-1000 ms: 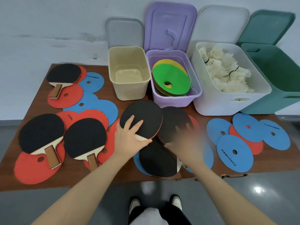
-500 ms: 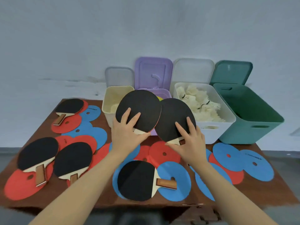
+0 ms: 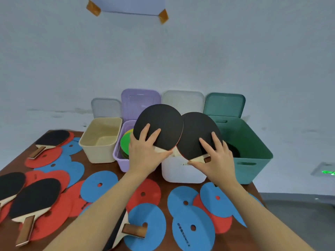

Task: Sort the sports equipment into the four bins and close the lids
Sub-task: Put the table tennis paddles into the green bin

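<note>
Left hand: the left hand (image 3: 145, 156) is gripping a black-faced paddle (image 3: 159, 125) at the neck, fingers spreading up the rubber and thumb pinching the pale wood below, and it's holding it up in the air over the purple bin (image 3: 121, 161).
Right hand: the right hand (image 3: 217, 160) is clutching a second black paddle (image 3: 197, 134) the same way, fingers lying on the face, thumb tucking under by the brown handle stub; this one is hanging above the white bin (image 3: 181, 173), its far edge reaching toward the green bin (image 3: 253, 160).
The pair: the two paddle heads are sitting side by side, edges overlapping slightly.
Bins: four are lining up at the back of the table (image 3: 101, 169) — cream bin (image 3: 97, 151), purple, white, green — all with lids standing open behind them.
Purple bin: green and yellow discs (image 3: 126, 144) are showing inside.
Green bin: something dark is lying at the bottom; I cannot tell what.
Still on the table: more paddles are waiting, two at the left (image 3: 34, 198), one far back left (image 3: 51, 138), and one near the front edge with its handle (image 3: 135, 230) poking out from under the left forearm.
Floor markers: flat blue discs (image 3: 194, 230) and red discs (image 3: 145, 194) are lying scattered and overlapping across the wood.
</note>
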Demonstrator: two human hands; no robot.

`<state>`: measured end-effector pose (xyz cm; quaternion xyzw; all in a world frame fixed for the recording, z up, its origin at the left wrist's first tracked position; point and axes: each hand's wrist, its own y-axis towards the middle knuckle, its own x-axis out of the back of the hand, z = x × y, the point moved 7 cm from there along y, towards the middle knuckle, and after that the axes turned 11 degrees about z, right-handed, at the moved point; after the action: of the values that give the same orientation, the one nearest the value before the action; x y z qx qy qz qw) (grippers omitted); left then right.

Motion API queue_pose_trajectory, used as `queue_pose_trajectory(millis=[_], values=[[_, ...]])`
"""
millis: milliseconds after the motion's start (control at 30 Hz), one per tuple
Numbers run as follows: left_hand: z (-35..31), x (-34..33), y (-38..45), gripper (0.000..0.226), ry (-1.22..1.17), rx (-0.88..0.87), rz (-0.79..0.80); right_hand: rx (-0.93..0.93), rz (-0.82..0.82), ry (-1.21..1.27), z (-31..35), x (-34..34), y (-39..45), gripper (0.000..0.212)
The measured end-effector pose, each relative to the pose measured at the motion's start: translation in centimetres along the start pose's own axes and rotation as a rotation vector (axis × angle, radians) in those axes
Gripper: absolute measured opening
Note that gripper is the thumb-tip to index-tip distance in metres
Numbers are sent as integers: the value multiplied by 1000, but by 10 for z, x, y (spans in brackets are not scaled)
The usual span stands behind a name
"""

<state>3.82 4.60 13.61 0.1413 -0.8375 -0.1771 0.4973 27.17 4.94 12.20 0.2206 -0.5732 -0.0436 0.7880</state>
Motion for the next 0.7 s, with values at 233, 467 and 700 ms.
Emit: queue_pose_trajectory(millis=[233, 467, 700], values=[[-25, -30, 56, 84, 2, -85, 50, -76, -47, 39, -52, 4, 27, 84], [-49, -75, 112, 84, -30, -125, 117, -161, -35, 3, -117, 3, 82, 86], [-63, -114, 151, 84, -50, -38, 220, -373, 218, -58, -207, -27, 122, 88]])
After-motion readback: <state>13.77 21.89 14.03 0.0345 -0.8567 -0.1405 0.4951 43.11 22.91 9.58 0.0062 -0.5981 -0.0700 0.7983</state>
